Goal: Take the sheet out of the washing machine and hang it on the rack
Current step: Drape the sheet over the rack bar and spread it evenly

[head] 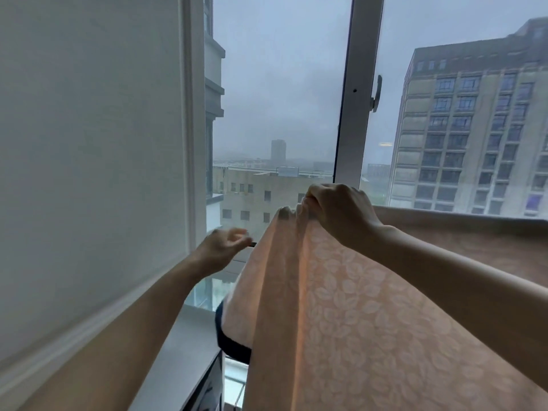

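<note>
— Where's the sheet [341, 307]?
— Draped over the rack [251, 245] by the window [350, 114]. Your right hand [335, 215] grips its bunched top edge; your left hand [225, 247] is loose and empty. Next, I'd spread it leftward.

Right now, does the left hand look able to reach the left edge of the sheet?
Probably yes. The left hand seems to hold nothing and hovers just beside the left edge of the sheet, with only air between them. The right hand grips the bunched top edge and holds the cloth up.
</note>
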Demonstrator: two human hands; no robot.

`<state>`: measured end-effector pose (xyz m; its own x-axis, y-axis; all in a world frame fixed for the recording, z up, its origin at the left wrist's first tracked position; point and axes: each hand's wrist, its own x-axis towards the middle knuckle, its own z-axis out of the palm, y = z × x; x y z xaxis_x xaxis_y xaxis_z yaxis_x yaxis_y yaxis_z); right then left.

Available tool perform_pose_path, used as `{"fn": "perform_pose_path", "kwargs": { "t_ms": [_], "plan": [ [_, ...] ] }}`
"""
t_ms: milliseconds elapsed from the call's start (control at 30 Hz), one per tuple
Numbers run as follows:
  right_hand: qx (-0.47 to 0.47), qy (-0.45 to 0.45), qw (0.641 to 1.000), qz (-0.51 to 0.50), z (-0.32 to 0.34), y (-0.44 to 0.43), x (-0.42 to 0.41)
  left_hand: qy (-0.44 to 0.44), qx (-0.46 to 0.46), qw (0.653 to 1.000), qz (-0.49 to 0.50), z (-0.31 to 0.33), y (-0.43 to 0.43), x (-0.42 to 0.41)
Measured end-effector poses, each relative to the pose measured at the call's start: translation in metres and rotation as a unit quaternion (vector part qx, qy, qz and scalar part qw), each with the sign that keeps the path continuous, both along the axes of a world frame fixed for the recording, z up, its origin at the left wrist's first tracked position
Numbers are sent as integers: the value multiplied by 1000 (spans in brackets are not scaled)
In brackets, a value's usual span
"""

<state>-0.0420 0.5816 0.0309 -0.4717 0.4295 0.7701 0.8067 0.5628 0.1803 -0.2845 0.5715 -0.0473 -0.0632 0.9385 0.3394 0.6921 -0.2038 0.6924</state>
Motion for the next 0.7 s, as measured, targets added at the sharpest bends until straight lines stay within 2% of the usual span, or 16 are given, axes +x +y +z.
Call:
{"fn": "perform_pose_path", "kwargs": {
  "t_ms": [67, 167, 267, 400, 533, 700],
  "plan": [
    [-7, 5, 1000, 3, -1, 0, 5, -56, 11, 994, -96, 10, 8, 20],
    [-5, 4, 1000, 1, -2, -2, 12, -45, 74, 989, -124, 15, 20, 41],
    [-8, 0, 1000, -14, -4, -1, 18, -29, 172, 983, -59, 16, 28, 42],
    [-14, 9, 1000, -23, -4, 3, 21, -92, 279, 951, 101, 16, 20, 22],
    [2, 15, 1000, -2, -2, 2, 11, -122, 292, 931, 182, 9, 5, -8],
    [17, 7, 1000, 14, -5, 6, -7, -79, 263, 947, 164, -13, -22, -32]
  ]
}}
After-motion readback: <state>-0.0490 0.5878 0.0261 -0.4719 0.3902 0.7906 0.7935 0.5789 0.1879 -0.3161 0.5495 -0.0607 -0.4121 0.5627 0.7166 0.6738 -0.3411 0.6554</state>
